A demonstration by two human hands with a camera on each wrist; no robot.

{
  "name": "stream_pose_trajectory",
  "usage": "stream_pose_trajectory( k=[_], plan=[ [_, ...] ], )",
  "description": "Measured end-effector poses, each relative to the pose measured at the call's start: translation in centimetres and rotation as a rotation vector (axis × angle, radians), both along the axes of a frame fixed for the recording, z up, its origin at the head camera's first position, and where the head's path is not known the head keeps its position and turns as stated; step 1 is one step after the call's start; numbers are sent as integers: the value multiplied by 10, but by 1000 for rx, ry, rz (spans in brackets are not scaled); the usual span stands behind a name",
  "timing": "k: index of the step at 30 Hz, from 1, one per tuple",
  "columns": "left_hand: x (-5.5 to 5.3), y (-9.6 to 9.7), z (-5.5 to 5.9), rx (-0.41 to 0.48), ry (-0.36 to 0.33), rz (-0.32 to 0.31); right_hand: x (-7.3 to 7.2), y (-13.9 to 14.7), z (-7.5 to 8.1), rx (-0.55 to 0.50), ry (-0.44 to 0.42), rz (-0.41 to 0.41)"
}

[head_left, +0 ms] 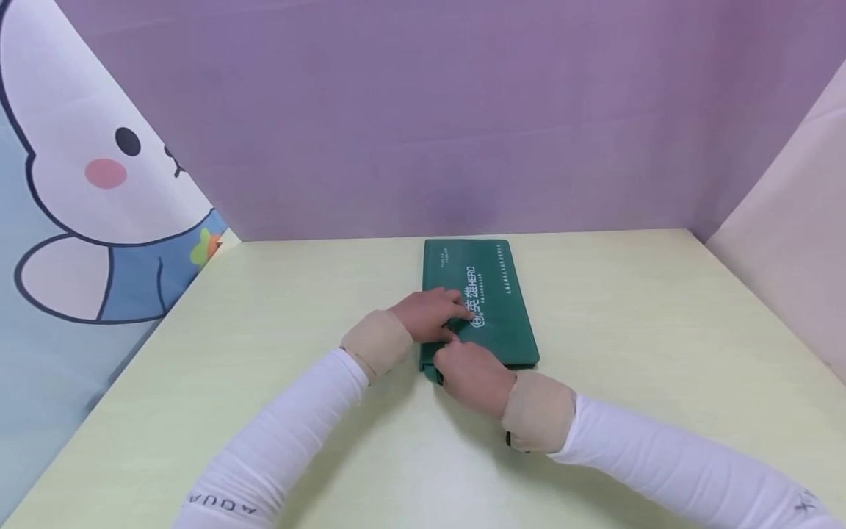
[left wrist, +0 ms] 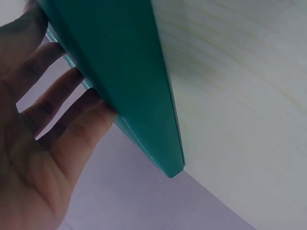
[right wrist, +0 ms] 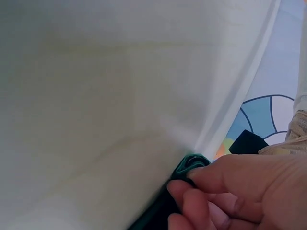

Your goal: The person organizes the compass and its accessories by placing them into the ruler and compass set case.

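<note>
A flat green pouch (head_left: 509, 323) with white HERO lettering lies on the table. My left hand (head_left: 429, 314) rests on its left part, the fingers spread over the printed top. In the left wrist view, the fingertips of my left hand (left wrist: 53, 129) touch the upper edge of the pouch's smooth green side (left wrist: 129, 81). My right hand (head_left: 474, 376) is at the near left corner. In the right wrist view, thumb and fingers of my right hand (right wrist: 235, 191) pinch the folded, rolled-looking end of the green pouch (right wrist: 192, 162). The pouch's inside is hidden.
The pale wood-grain table (head_left: 634, 308) spreads around the pouch. Behind it stands a purple backdrop (head_left: 410, 125). A cartoon-printed cloth (head_left: 73, 242) hangs at the left, and a pale cloth (head_left: 800, 213) at the right.
</note>
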State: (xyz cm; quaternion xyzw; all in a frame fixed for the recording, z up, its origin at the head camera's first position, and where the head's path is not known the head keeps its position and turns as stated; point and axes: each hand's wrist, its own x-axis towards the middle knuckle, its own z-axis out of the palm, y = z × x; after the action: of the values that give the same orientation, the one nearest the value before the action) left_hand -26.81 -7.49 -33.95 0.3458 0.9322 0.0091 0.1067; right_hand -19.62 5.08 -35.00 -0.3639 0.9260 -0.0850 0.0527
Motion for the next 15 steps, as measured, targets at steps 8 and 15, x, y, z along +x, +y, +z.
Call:
stream_pose_trajectory(
  k=[8, 15],
  plan=[
    [-4, 1, -5, 26, -29, 27, -8, 6, -3, -61, -57, 39],
    [-7, -22, -2, 202, -36, 19, -17, 33, -3, -204, -80, 70]
  ],
)
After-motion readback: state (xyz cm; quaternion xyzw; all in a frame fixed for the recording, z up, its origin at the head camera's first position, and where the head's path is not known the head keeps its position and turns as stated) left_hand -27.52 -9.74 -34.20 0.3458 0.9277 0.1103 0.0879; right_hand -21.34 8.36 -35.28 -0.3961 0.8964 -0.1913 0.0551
